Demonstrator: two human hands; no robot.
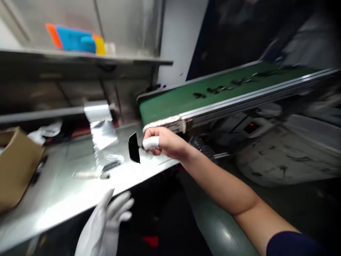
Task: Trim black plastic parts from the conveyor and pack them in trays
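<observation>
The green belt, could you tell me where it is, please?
In the head view, the belt runs from centre to upper right, just beyond the right hand.

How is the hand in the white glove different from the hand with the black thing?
The left hand wears a white glove, but the right hand is bare except for a white cover on one digit. The left hand is open and looks empty, while the right hand is closed, holding the black piece. Both have something white on.
</observation>
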